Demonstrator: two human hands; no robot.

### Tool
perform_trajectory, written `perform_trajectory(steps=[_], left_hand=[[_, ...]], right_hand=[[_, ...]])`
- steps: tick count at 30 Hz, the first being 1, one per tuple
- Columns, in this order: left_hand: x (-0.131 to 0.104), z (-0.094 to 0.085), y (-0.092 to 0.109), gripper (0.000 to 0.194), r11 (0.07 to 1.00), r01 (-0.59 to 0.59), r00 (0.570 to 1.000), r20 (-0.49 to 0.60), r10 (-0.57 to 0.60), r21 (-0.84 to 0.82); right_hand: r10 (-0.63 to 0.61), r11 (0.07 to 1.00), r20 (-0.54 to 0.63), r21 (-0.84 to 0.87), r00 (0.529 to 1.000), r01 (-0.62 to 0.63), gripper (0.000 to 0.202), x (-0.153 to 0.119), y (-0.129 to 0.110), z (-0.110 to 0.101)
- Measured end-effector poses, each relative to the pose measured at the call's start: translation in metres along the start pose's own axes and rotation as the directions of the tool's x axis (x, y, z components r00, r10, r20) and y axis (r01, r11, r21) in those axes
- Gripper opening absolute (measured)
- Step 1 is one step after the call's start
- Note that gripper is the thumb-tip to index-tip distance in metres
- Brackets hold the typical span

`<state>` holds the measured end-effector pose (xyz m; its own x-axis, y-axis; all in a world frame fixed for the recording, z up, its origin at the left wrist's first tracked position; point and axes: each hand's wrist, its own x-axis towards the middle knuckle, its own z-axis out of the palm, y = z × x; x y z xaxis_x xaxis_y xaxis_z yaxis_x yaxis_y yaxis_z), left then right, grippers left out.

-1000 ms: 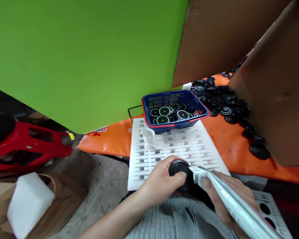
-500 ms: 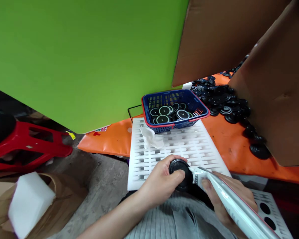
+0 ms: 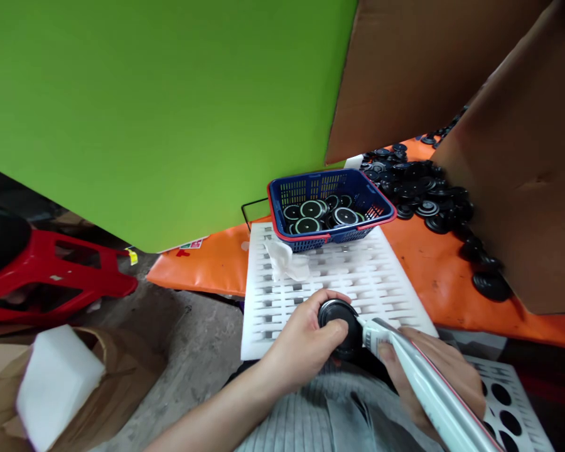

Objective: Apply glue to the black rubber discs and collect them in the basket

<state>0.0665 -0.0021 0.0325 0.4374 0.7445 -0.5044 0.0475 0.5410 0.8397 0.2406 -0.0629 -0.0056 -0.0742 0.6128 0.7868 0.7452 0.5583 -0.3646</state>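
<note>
Head view: left hand [image 3: 306,343] has its grip closed on a black disc [image 3: 353,340] by the near edge of a white board [image 3: 252,342], while right hand [image 3: 456,368] grips a tube [image 3: 440,395] whose long axis slants up-left, nozzle [image 3: 362,321] at the disc's right rim, contact unclear.

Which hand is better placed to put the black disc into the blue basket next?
Probably the left hand: it grips the black disc, while the right hand is occupied with the white tube.

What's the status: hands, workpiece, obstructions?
Left hand gripping round black disc. Right hand holding long white-and-silver tube, nozzle at disc's rim. Crumpled white scrap beyond, apart from both hands.
</note>
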Motion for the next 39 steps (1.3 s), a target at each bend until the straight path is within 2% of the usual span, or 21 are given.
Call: perform_trajectory(steps=[3,5,6,8,9,10,12,14,15,17,20,22,26,30,32,33,34,35,36,38,39], left_hand=[[0.001,0.001,0.000,0.030,0.999,-0.017,1.000,-0.005,0.017,-0.031],[0.002,0.001,-0.001,0.028,0.997,-0.019,1.000,-0.014,0.018,-0.079],[0.002,0.001,-0.001,0.028,0.994,-0.018,1.000,-0.022,0.016,-0.110],[0.004,0.001,-0.002,0.029,0.985,-0.026,0.999,-0.035,0.021,-0.170],[0.005,0.000,-0.002,0.029,0.980,-0.037,0.999,-0.041,0.030,-0.196],[0.005,-0.001,-0.003,0.028,0.975,-0.052,0.998,-0.049,0.042,-0.216],[0.007,-0.003,-0.003,0.026,0.969,-0.080,0.996,-0.059,0.068,-0.232],[0.008,-0.005,-0.002,0.024,0.968,-0.097,0.994,-0.065,0.084,-0.231],[0.008,-0.005,-0.002,0.023,0.969,-0.098,0.994,-0.062,0.086,-0.228],[0.009,-0.006,-0.002,0.022,0.970,-0.096,0.995,-0.055,0.086,-0.225],[0.010,-0.006,-0.001,0.023,0.969,-0.093,0.995,-0.047,0.084,-0.230],[0.012,-0.006,-0.002,0.023,0.968,-0.086,0.996,-0.037,0.080,-0.237],[0.018,-0.007,-0.001,0.025,0.960,-0.028,0.998,0.043,0.042,-0.279],[0.026,-0.010,0.004,0.033,0.934,0.040,0.996,0.092,-0.008,-0.354],[0.031,-0.012,0.007,0.034,0.928,0.045,0.996,0.094,-0.011,-0.371],[0.033,-0.012,0.009,0.034,0.926,0.045,0.995,0.095,-0.009,-0.375],[0.035,-0.012,0.010,0.034,0.924,0.045,0.996,0.094,-0.010,-0.380],[0.037,-0.012,0.011,0.034,0.922,0.049,0.995,0.096,-0.013,-0.385],[0.038,-0.012,0.012,0.034,0.919,0.056,0.995,0.099,-0.019,-0.389],[0.039,-0.012,0.013,0.034,0.916,0.069,0.994,0.105,-0.030,-0.396],[0.037,-0.013,0.013,0.034,0.915,0.067,0.994,0.101,-0.029,-0.398]], right_hand=[[-0.065,0.998,0.051,-0.011,0.997,0.065,0.022,-0.001,0.003,-0.001],[-0.038,0.999,0.050,0.004,0.998,0.038,0.021,-0.003,0.004,-0.001],[0.012,0.999,0.050,0.042,0.999,-0.014,0.020,-0.005,0.004,-0.002],[0.261,0.939,0.087,0.209,0.961,-0.274,0.015,-0.010,0.007,-0.002],[0.398,0.861,0.123,0.292,0.909,-0.416,0.011,-0.012,0.011,-0.003],[0.528,0.747,0.174,0.370,0.831,-0.552,0.007,-0.014,0.017,-0.005],[0.732,0.414,0.283,0.538,0.620,-0.734,0.010,-0.014,0.038,-0.009],[0.807,0.056,0.417,0.651,0.418,-0.757,0.014,-0.010,0.069,-0.015],[0.804,-0.093,0.491,0.662,0.337,-0.744,0.016,-0.007,0.088,-0.018],[0.756,-0.248,0.605,0.619,0.251,-0.745,0.023,-0.003,0.125,-0.020],[0.676,-0.347,0.718,0.509,0.166,-0.788,0.034,-0.002,0.169,-0.015],[0.630,-0.380,0.770,0.423,0.104,-0.822,0.039,-0.007,0.185,-0.006],[0.564,-0.388,0.826,0.257,-0.008,-0.885,0.048,-0.020,0.194,0.004],[0.549,-0.307,0.830,0.095,-0.095,-0.947,0.067,-0.024,0.190,-0.015],[0.604,-0.223,0.792,0.066,-0.085,-0.972,0.069,-0.011,0.186,-0.031],[0.639,-0.184,0.767,0.071,-0.065,-0.980,0.066,0.000,0.183,-0.037],[0.683,-0.117,0.730,0.084,-0.019,-0.990,0.060,0.015,0.179,-0.041],[0.731,-0.016,0.680,0.101,0.057,-0.995,0.054,0.032,0.173,-0.043],[0.763,0.108,0.627,0.115,0.157,-0.987,0.047,0.052,0.167,-0.042],[0.720,0.552,0.485,0.032,0.496,-0.833,0.038,0.090,0.150,-0.033],[0.633,0.684,0.512,-0.019,0.581,-0.729,0.035,0.106,0.141,-0.026]])
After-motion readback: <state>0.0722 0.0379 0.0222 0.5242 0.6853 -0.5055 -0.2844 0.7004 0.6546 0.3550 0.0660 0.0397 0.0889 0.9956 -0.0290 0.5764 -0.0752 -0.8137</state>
